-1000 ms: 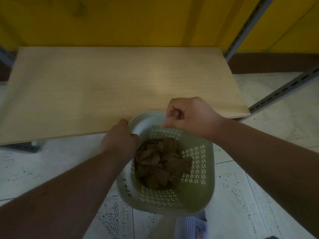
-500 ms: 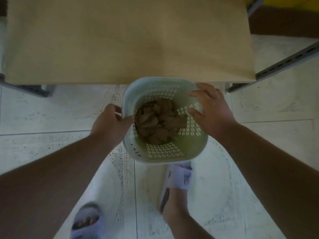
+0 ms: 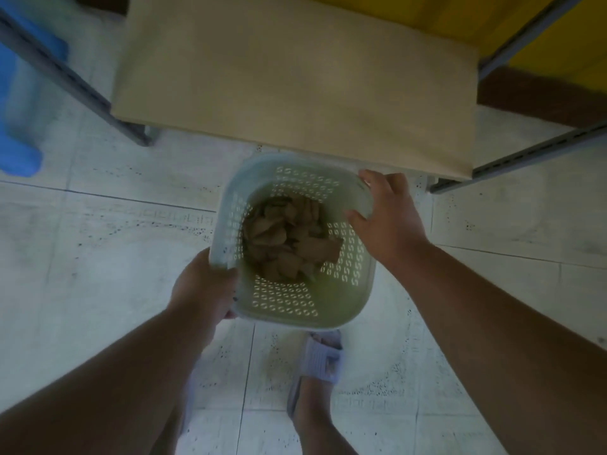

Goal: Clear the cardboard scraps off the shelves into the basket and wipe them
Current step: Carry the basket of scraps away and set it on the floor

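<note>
Since the earlier frame, the left hand [image 3: 202, 290] has slid to the perforated basket's [image 3: 341, 300] near-left corner. Both hands grip its rim, right hand [image 3: 387, 218] at the far-right edge. Cardboard scraps [image 3: 289, 238] lie inside, before the bare wooden shelf [image 3: 295, 77].

The flat, light-brown wooden shelf [image 3: 295, 70] has nothing lying on it. The white tiled floor [image 3: 98, 257] carries a blue plastic thing [image 3: 19, 103] near its left edge.
</note>
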